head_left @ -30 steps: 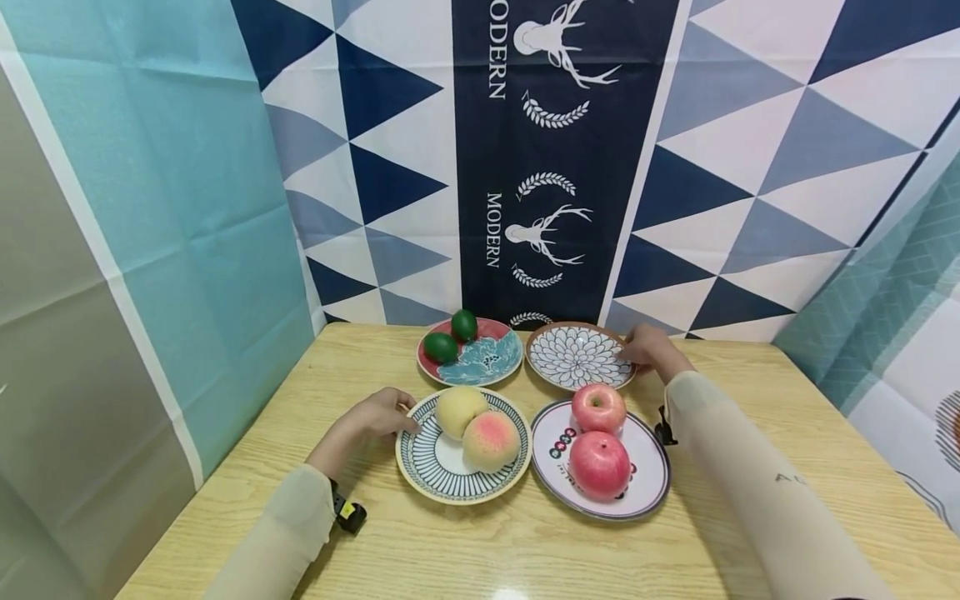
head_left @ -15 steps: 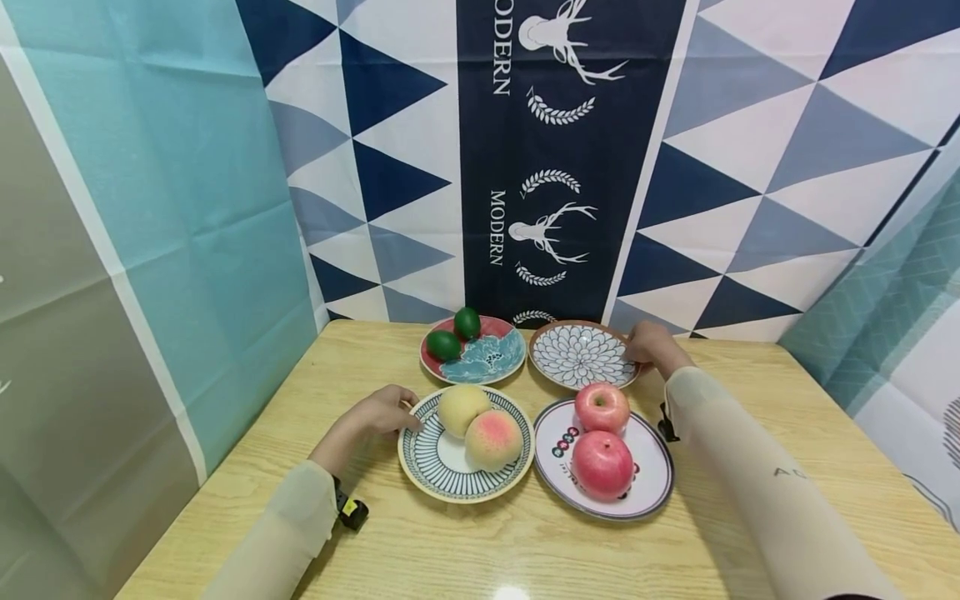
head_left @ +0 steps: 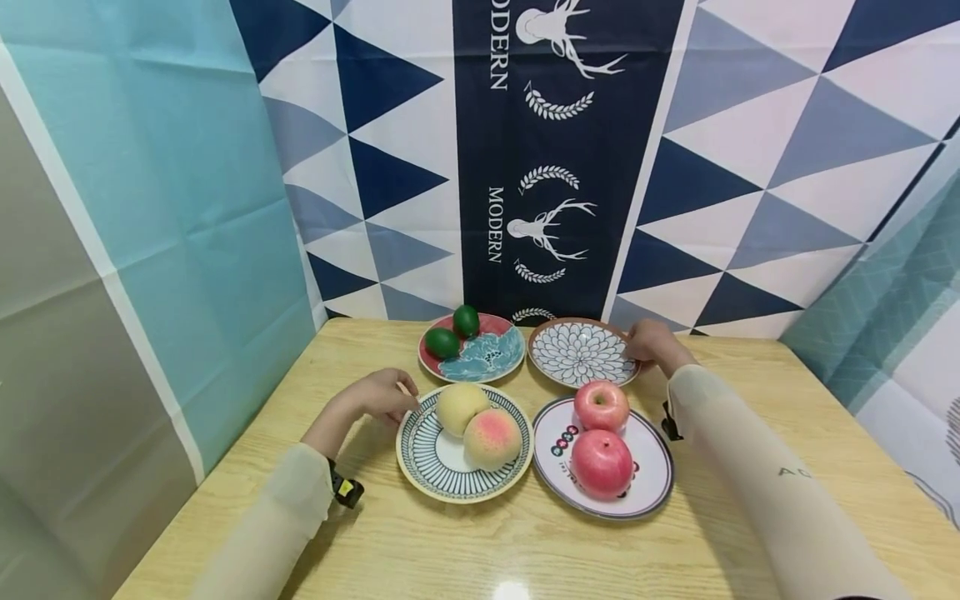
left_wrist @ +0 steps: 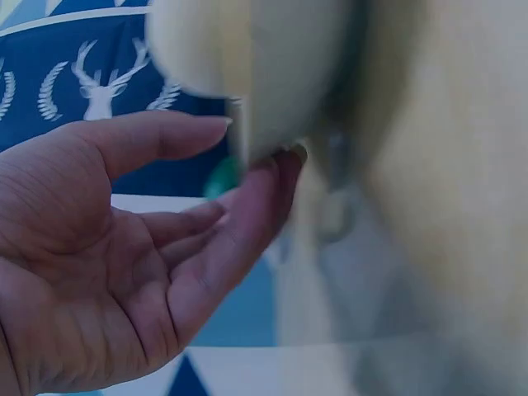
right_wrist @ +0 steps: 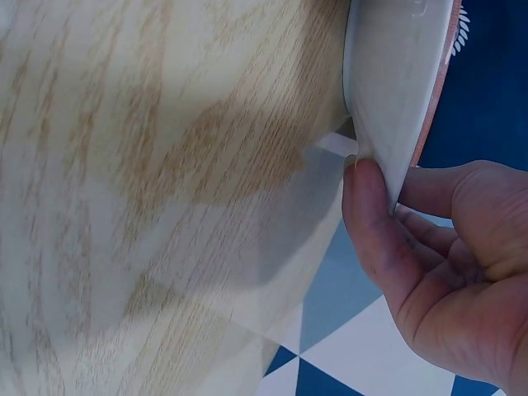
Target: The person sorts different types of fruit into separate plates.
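My left hand (head_left: 381,396) is at the left rim of a striped plate (head_left: 427,471) that bears a yellow peach (head_left: 459,408) and a pink-and-yellow peach (head_left: 492,439). In the left wrist view the thumb stands apart from the blurred plate (left_wrist: 289,74), while fingertips reach its underside; whether they touch is unclear. My right hand (head_left: 654,346) pinches the right rim of a brown-edged plate with a petal pattern (head_left: 577,354). The right wrist view shows this plate (right_wrist: 392,91) between thumb and fingers, its underside facing the camera.
A white plate (head_left: 551,479) with two red apples (head_left: 602,464) stands front right, close to the striped plate. At the back left, a red-and-blue plate (head_left: 487,358) holds two green fruits (head_left: 442,342). A patterned cloth (head_left: 397,167) hangs behind the wooden table (head_left: 420,554).
My left hand has shifted slightly away from me, and its thumb has come off the striped plate's rim. My right hand keeps its pinch on the petal-patterned plate. The plates look still.
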### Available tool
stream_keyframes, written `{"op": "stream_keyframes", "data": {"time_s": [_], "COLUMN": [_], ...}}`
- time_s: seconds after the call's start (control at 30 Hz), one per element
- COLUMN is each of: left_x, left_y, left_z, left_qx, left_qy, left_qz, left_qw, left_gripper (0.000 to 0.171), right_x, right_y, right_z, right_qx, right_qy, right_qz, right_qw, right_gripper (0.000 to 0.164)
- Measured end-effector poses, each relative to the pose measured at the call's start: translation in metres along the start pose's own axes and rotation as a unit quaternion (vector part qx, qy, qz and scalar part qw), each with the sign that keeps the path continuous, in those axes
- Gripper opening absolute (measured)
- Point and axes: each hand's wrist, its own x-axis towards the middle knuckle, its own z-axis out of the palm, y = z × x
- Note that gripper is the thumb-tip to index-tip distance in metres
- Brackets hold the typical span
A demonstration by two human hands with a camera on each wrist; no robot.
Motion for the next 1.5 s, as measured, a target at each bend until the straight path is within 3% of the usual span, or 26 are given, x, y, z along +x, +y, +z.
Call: {"op": "stream_keyframes", "data": {"time_s": [0.3, 0.4, 0.53, 0.67, 0.8, 0.87, 1.1, 1.2, 1.5], "left_x": [0.008, 0.014, 0.026, 0.039, 0.054, 0.06, 0.079, 0.084, 0.098], "left_y": [0.045, 0.061, 0.079, 0.09, 0.093, 0.093, 0.088, 0.085, 0.073], "left_z": [-0.041, -0.048, -0.054, -0.057, -0.06, -0.061, -0.067, -0.068, -0.062], "left_qx": [0.069, 0.095, 0.171, 0.248, 0.276, 0.271, 0.27, 0.28, 0.297], "left_qy": [0.038, 0.045, 0.045, 0.027, 0.006, 0.005, 0.051, 0.057, 0.011], "left_qz": [0.011, 0.047, 0.101, 0.12, 0.136, 0.147, 0.192, 0.189, 0.158], "left_qw": [0.9968, 0.9933, 0.9791, 0.9611, 0.9514, 0.9512, 0.942, 0.9395, 0.9416], "left_gripper": [0.033, 0.036, 0.039, 0.045, 0.048, 0.046, 0.04, 0.044, 0.067], "right_x": [0.0, 0.0, 0.002, 0.004, 0.003, 0.003, 0.003, 0.004, 0.004], "right_y": [-0.005, -0.006, -0.004, -0.002, -0.003, -0.004, -0.004, -0.003, -0.004], "right_z": [-0.003, -0.003, -0.003, -0.002, -0.001, -0.001, 0.0, 0.0, 0.001], "right_qx": [0.012, 0.009, 0.001, -0.011, -0.015, -0.013, -0.014, -0.014, -0.043], "right_qy": [0.002, 0.0, 0.0, 0.001, -0.001, -0.003, -0.004, -0.003, 0.004], "right_qz": [0.003, 0.003, 0.008, 0.01, 0.015, 0.014, 0.022, 0.021, 0.009], "right_qw": [1.0, 1.0, 1.0, 1.0, 1.0, 1.0, 1.0, 1.0, 0.999], "right_gripper": [0.021, 0.017, 0.017, 0.018, 0.018, 0.019, 0.021, 0.019, 0.012]}}
